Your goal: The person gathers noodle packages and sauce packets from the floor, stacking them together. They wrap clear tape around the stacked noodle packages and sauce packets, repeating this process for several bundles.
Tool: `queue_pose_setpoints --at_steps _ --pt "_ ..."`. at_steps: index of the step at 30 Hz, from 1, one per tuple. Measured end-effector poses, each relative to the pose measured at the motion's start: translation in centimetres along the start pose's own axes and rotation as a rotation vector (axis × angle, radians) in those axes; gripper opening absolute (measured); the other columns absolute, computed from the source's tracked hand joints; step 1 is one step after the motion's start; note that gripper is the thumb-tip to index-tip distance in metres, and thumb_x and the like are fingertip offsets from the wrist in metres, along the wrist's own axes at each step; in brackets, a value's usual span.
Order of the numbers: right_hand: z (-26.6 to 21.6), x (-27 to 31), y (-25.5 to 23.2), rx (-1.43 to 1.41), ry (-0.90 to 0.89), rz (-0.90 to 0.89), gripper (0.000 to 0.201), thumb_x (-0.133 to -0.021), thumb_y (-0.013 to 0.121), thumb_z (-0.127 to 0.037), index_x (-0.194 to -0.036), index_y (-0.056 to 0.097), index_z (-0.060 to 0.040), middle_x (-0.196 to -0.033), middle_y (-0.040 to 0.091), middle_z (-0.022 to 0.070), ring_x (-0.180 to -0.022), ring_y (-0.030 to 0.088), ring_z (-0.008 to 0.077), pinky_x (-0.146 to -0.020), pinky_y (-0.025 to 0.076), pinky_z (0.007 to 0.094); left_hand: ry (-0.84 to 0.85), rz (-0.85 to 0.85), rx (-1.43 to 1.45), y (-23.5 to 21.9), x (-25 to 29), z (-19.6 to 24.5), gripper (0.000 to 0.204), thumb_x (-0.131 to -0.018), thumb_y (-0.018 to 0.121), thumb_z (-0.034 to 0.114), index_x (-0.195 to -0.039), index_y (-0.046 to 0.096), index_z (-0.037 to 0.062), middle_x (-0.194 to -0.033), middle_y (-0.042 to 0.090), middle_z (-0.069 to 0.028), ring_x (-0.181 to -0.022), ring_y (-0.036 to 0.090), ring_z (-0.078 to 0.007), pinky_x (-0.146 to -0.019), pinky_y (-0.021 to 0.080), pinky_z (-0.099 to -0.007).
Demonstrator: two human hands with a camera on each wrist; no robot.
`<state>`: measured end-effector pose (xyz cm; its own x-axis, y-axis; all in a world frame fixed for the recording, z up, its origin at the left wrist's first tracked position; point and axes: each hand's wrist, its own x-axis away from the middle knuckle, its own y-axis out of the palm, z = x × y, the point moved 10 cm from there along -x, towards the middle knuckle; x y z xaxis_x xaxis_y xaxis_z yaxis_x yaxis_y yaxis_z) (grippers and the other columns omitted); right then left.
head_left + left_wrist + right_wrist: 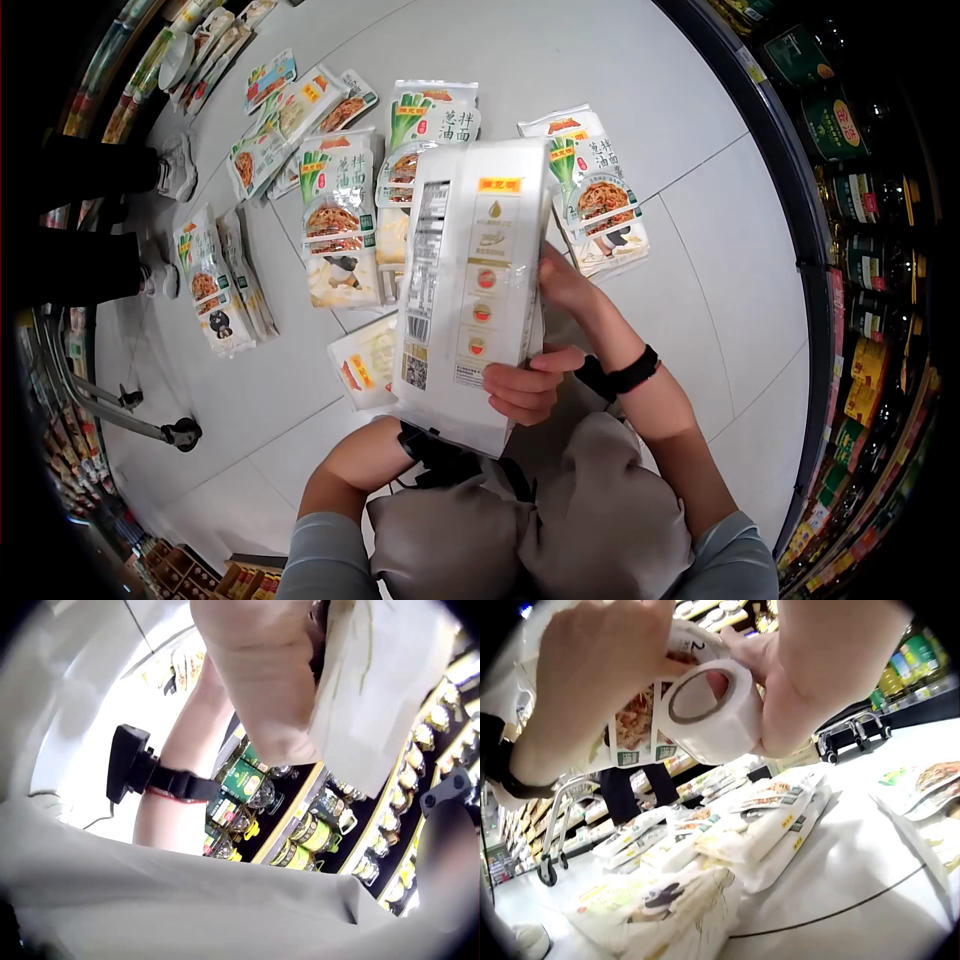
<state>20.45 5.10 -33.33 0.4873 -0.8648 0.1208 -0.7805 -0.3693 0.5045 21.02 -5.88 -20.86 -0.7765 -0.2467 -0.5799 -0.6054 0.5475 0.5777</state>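
White noodle pack [470, 290] is right up close to us, back label facing up, tilted over our knees [440, 530] and well off the floor [700, 350]. Main risk: slip. Left hand [530, 388] has it only near the lower right edge, so the long upper part could swing or twist if anything pulls on it there. Film looks slick too; we'd expect fingertips to slide before the pack bends. Second risk: tape roll [720, 731], right behind the pack and out of our head view, so we'd be working it half blind; a tug off-line could crease the wrapper or skew the pack. Can't see whether a strip is pulled out. If we drop either, it likely lands on the pack lying below [362, 362] or near the others on the floor [340, 215]. Hands: left is curled round the edge, fingertips on the back label, no slack; thumb placement we can't tell. Right hand [568, 288] is behind the far edge, spread about as wide as the roll and gripping its side; exact finger layout partly hidden.
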Motion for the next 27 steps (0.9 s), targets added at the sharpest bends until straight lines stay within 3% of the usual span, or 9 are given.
queue_pose_setpoints --at_steps 4,9,11,13,15,17,20,24,27 --pt "4.4 -0.9 1.5 -0.202 0.254 -0.096 0.101 -0.066 0.059 -0.068 -0.132 0.028 0.0025 -0.126 0.043 0.0123 -0.116 0.041 0.0187 -0.097 0.033 0.0319 -0.021 -0.229 -0.002 1.3 0.6 0.4 0.034 -0.09 0.047 0.038 -0.077 0.033 0.0106 -0.066 0.062 -0.0085 -0.044 0.056 -0.0077 -0.047 0.048 -0.019" --pt "5.4 -0.6 0.6 -0.174 0.246 0.005 0.078 -0.079 0.058 -0.051 -0.13 0.033 0.002 -0.122 0.047 0.0111 -0.111 0.045 0.0179 -0.095 0.036 0.0312 0.377 0.538 -0.653 -3.3 10.4 4.9 0.033 -0.088 0.05 0.037 -0.089 0.044 0.0042 -0.08 0.063 -0.0099 -0.064 0.061 -0.0127 -0.057 0.05 -0.0222" --pt "5.8 0.3 -0.4 -0.158 0.338 0.117 0.069 -0.083 0.057 -0.043 -0.129 0.034 0.0019 -0.121 0.048 0.0107 -0.11 0.046 0.0176 -0.094 0.036 0.0307 0.531 1.097 -0.97 -5.4 20.4 6.5 0.033 -0.088 0.051 0.035 -0.092 0.046 0.0029 -0.084 0.063 -0.01 -0.07 0.062 -0.0139 -0.06 0.051 -0.0233" --pt "5.9 1.4 -1.3 -0.071 0.325 0.201 0.058 -0.086 0.053 -0.031 -0.129 0.034 0.0019 -0.119 0.05 0.0105 -0.107 0.049 0.0172 -0.092 0.038 0.0294 0.186 1.6 -1.18 -5.0 28.8 5.4 0.033 -0.088 0.052 0.034 -0.096 0.048 0.0016 -0.087 0.063 -0.0101 -0.076 0.063 -0.0151 -0.064 0.051 -0.0245" --pt "3.6 1.1 0.3 0.073 0.353 0.154 0.062 -0.086 0.054 -0.033 -0.131 0.031 0.0021 -0.119 0.051 0.0114 -0.106 0.05 0.0175 -0.091 0.039 0.0296 -0.142 1.676 -1.163 -0.9 31.2 4.1 0.035 -0.087 0.054 0.026 -0.112 0.049 0.0021 -0.108 0.058 -0.0106 -0.099 0.056 -0.0181 -0.079 0.048 -0.0295" --pt "2.4 0.4 2.0 0.221 0.372 0.096 0.066 -0.085 0.054 -0.036 -0.133 0.028 0.0022 -0.118 0.052 0.0123 -0.105 0.052 0.0178 -0.09 0.04 0.0298 0.494 1.972 -1.453 6.1 31.0 5.8 0.04 -0.088 0.053 0.024 -0.121 0.044 0.0041 -0.119 0.052 -0.0117 -0.105 0.052 -0.0186 -0.085 0.045 -0.0307" --pt "2.8 -1.5 3.0 0.477 0.269 0.136 0.09 -0.081 0.056 -0.048 -0.135 0.012 0.0077 -0.111 0.056 0.0206 -0.102 0.056 0.026 -0.084 0.045 0.031 0.65 1.842 -1.755 9.6 22.6 4.7 0.046 -0.088 0.053 0.025 -0.126 0.038 0.0042 -0.119 0.052 -0.0136 -0.103 0.053 -0.0192 -0.085 0.045 -0.03" --pt "3.2 -3.8 3.9 0.824 0.491 0.128 0.108 -0.075 0.053 -0.062 -0.126 0.007 0.0208 -0.099 0.057 0.0308 -0.09 0.06 0.0388 -0.076 0.049 0.0368 0.487 2.033 -1.83 9.0 20.7 6.1 0.052 -0.084 0.059 0.024 -0.124 0.038 -0.0016 -0.109 0.057 -0.0168 -0.094 0.057 -0.0201 -0.076 0.046 -0.0278" --pt "2.7 -3.5 4.2 0.976 0.686 -0.011 0.109 -0.075 0.048 -0.067 -0.131 0.007 0.0159 -0.108 0.052 0.0315 -0.101 0.055 0.036 -0.084 0.044 0.0344 0.057 2.228 -1.877 8.5 21.5 6.8 0.046 -0.085 0.056 0.029 -0.116 0.047 -0.003 -0.097 0.061 -0.0141 -0.084 0.057 -0.0162 -0.073 0.045 -0.0275"
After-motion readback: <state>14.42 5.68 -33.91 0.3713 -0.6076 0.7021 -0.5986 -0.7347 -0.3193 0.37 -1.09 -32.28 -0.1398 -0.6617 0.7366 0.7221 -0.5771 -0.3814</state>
